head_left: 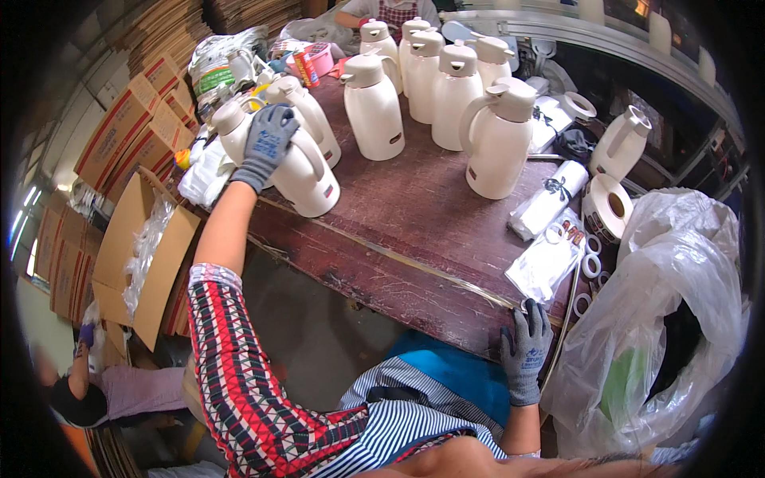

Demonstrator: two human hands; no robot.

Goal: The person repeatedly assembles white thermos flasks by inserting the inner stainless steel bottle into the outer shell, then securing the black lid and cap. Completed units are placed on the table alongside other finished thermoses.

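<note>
My left hand [269, 143], in a grey knit glove, reaches far out to the left side of the table. Its fingers close round the upper part of a cream-white insulated jug [307, 187], near the handle, and hide part of it. Close behind stands a similar jug [317, 123]. My right hand [526, 354], gloved the same way, rests at the table's near right edge with its fingers stretched out. Just beyond its fingertips lie a white plastic packet [538, 267] and a pair of scissors with white handles [591, 265].
More jugs [374, 119] stand across the dark red table [398, 207]. A label roll [610, 205] and a clear plastic bag [677, 279] are at right. An open carton [171, 271] stands at left. Co-workers are at the far side [398, 12] and lower left [88, 390].
</note>
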